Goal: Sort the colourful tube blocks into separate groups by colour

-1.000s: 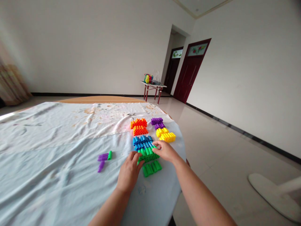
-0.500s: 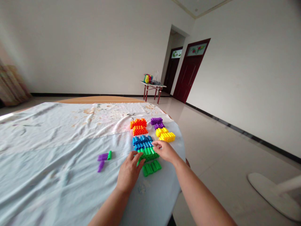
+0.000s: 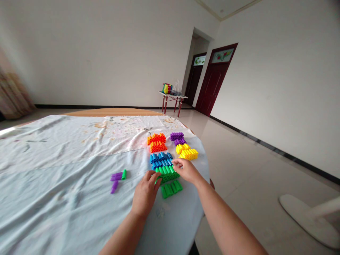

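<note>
A stack of green plastic tubes (image 3: 168, 173) lies near the right side of the cloth-covered table. My left hand (image 3: 145, 189) is at the stack's left end, fingers bent and thumb apart from them, holding nothing that I can see. At the right end, my right hand (image 3: 186, 169) has its fingers stretched toward the green and blue tubes, with no tube visible in its grasp. Rows of blue tubes (image 3: 161, 160) lie just behind the green stack. In front of it is a separate row of green tubes (image 3: 171, 189).
Orange tubes (image 3: 157, 142), purple tubes (image 3: 177, 136) and yellow tubes (image 3: 188, 152) are grouped farther back. Loose purple tubes (image 3: 116, 177) and one green tube (image 3: 124, 174) lie to the left. The wrinkled tablecloth (image 3: 66, 170) reaches the rounded right edge.
My left thumb has drawn in slightly toward the fingers. My right hand and the tube groups look unmoved.
</note>
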